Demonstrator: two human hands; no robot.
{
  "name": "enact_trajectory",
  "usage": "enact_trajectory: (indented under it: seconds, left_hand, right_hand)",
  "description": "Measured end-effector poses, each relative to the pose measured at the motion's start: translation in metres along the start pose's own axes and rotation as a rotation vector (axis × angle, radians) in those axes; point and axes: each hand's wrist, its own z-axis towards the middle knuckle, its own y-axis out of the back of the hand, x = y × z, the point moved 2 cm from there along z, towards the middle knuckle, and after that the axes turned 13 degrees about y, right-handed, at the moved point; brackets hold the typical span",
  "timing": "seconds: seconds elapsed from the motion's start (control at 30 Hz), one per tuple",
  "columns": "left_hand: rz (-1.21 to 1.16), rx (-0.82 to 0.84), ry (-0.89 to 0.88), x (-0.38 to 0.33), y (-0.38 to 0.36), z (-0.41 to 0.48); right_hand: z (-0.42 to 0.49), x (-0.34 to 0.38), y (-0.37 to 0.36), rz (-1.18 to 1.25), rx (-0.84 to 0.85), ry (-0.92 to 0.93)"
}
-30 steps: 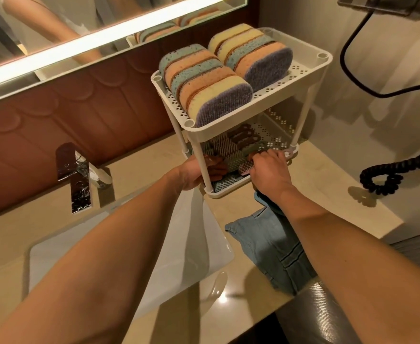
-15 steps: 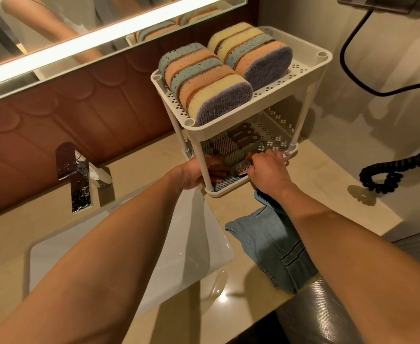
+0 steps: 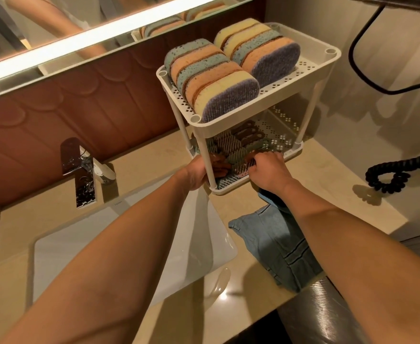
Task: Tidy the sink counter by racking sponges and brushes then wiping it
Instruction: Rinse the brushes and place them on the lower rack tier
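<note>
Little has shifted since the earlier frames: both hands remain at the front edge of the lower tier of the white perforated plastic two-tier rack (image 3: 253, 114), and the right hand (image 3: 266, 170) has drawn slightly toward the front-left corner post. Its fingers curl down over the nearest brush (image 3: 240, 166), holding the head against the tier's front edge. The left hand (image 3: 195, 173) reaches in beside that post; its fingers are masked by the post and shadow, so its grip cannot be told. Grey-green bristle brushes with brown handles (image 3: 231, 145) lie side by side across the left half of the lower tier. Oval blue, orange and yellow sponges with purple scouring faces (image 3: 214, 78) stand in two rows on the upper tier. A folded blue cloth (image 3: 276, 242) lies on the beige stone worktop (image 3: 328, 189), just in front of the rack and partly under the right wrist, beside the white rectangular sink basin (image 3: 80, 244). Racking appears to be in its closing step, the last brush being settled. The next move likely calls for releasing the brush, withdrawing both hands clear of the posts and taking up the cloth to wipe.
</note>
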Motion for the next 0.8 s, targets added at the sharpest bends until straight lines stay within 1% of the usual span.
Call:
enact_trajectory:
  seconds: [0.13,0.3,0.43,0.53,0.6,0.7,0.8]
  left_hand:
    - [-0.014,-0.022,-0.003,0.0,0.001,0.001]
    - [-0.046,-0.043,-0.016,0.004,0.002,0.0]
    - [-0.187,-0.077,-0.054,0.009,-0.002,-0.009]
    - [-0.255,-0.138,-0.083,0.019,-0.007,-0.019]
    - [-0.223,-0.22,-0.109,0.027,-0.009,-0.029]
    - [-0.064,-0.343,-0.171,0.036,-0.011,-0.048]
    - [0.042,-0.373,-0.194,0.046,-0.013,-0.067]
  right_hand:
    - [-0.005,-0.002,0.0,0.019,-0.054,0.018]
    - [-0.006,0.001,0.0,0.012,-0.069,0.022]
    - [-0.008,0.001,0.001,-0.004,-0.081,0.03]
    - [-0.014,0.003,0.001,-0.021,-0.092,0.041]
    - [-0.02,0.006,0.004,-0.006,-0.105,0.047]
    - [-0.03,0.016,0.008,0.035,-0.126,0.063]
    - [-0.042,0.03,0.01,0.03,-0.137,0.087]
